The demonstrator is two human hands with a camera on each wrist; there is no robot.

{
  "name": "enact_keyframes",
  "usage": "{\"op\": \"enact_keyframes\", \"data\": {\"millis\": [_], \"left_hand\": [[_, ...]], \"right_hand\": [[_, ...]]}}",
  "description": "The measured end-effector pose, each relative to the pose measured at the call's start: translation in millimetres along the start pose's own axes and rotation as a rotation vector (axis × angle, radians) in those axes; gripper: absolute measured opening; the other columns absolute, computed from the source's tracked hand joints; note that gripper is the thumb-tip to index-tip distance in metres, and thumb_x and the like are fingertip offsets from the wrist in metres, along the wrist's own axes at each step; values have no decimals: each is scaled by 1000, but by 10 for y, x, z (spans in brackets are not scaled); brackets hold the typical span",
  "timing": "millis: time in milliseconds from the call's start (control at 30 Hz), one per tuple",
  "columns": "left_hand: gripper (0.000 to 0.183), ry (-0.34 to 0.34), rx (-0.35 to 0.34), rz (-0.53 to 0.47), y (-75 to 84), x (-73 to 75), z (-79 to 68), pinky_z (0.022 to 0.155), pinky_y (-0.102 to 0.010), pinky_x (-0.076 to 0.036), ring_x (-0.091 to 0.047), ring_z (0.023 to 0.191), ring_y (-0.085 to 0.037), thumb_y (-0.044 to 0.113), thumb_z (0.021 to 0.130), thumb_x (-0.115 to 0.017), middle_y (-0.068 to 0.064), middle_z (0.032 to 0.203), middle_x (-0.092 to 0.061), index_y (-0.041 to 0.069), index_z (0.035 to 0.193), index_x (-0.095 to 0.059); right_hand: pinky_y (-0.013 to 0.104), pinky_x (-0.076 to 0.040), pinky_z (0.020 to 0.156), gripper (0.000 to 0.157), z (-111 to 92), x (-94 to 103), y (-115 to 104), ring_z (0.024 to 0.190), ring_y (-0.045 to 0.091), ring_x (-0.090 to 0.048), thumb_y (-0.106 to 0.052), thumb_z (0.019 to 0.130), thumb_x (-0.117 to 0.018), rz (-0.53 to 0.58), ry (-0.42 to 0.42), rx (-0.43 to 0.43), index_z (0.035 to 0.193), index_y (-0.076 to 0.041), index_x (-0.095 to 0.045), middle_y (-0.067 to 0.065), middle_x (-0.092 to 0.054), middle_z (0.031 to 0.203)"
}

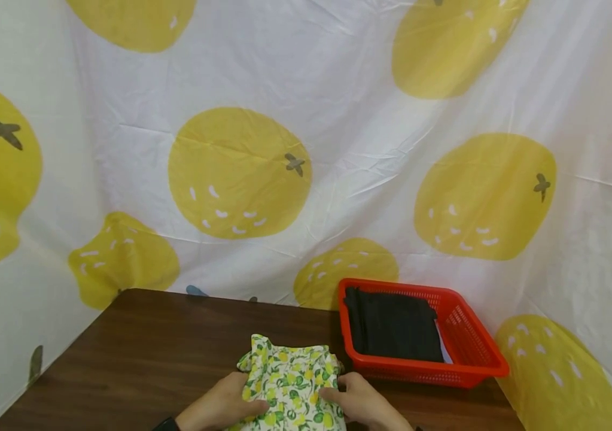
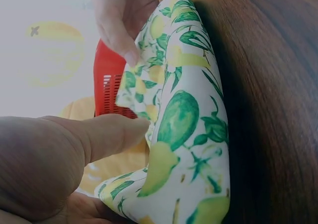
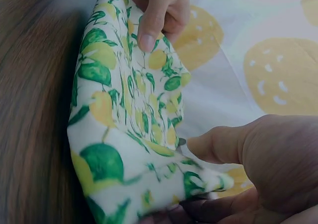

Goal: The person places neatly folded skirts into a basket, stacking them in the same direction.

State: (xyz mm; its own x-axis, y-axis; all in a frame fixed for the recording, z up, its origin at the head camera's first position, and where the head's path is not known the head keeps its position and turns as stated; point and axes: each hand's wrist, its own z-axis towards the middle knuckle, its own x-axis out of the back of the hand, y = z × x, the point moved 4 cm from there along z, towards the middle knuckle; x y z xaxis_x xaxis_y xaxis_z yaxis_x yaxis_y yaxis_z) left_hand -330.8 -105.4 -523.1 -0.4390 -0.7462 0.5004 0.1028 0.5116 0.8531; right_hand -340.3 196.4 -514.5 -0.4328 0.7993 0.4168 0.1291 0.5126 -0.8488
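A folded lemon-print cloth (image 1: 292, 386), white with yellow lemons and green leaves, lies between both hands at the near edge of the brown table in the head view. My left hand (image 1: 223, 401) grips its left side, thumb on top and the other fingers tucked underneath. On the opposite side, my right hand (image 1: 365, 400) holds the cloth in the same way. Gathered, wrinkled fabric (image 3: 134, 90) shows in the right wrist view. The left wrist view shows a smooth rounded fold (image 2: 191, 114) along the near side. Fingers beneath the cloth are mostly hidden.
A red plastic basket (image 1: 478, 353) stands at the table's right, behind my right hand. Inside it lies folded black cloth (image 1: 397, 326) with a white edge beside it. The dark wooden table (image 1: 160, 335) meets hanging white curtains (image 1: 349, 167) printed with big yellow fruit.
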Motion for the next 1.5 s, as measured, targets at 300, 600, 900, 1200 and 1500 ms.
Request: {"op": "enact_keyframes", "data": {"millis": [300,600,900,1200,1500], "left_hand": [[52,59,1,-22,-88,-46,84,108,-57,-60,-69,122,-33,12,105,-82,-17,139,-77,-13,146,-64],[38,51,18,-110,95,37,-71,104,-47,-64,-75,124,-29,4,108,-76,-11,130,-80,-10,142,-66],[34,117,65,-123,58,89,-85,101,-44,-66,-79,117,-26,14,111,-79,-7,125,-82,-4,140,-73],[43,187,-3,-112,162,268,-127,87,-37,-63,-78,99,-16,34,115,-77,-3,112,-84,-2,138,-76],[57,286,-36,-130,422,340,-66,89,-38,-59,-74,95,-16,44,115,-76,-7,114,-80,-3,147,-69]], "right_hand": [[46,-65,107,39,83,-98,-63,122,20,-77,-22,114,-74,50,-8,29,148,-1,-73,7,-81,137],[50,-67,109,55,100,-103,-110,127,30,-80,-8,111,-75,106,45,133,163,4,-59,18,-79,146],[51,-66,108,58,106,-81,-210,126,26,-80,-8,110,-78,77,124,198,165,-3,-59,14,-78,149],[43,-68,101,54,-13,-55,-454,126,27,-79,-12,112,-77,34,209,333,162,1,-60,19,-76,150],[29,-68,84,48,-138,157,-628,106,23,-83,-15,112,-78,22,338,393,157,-2,-65,18,-81,139]]}}
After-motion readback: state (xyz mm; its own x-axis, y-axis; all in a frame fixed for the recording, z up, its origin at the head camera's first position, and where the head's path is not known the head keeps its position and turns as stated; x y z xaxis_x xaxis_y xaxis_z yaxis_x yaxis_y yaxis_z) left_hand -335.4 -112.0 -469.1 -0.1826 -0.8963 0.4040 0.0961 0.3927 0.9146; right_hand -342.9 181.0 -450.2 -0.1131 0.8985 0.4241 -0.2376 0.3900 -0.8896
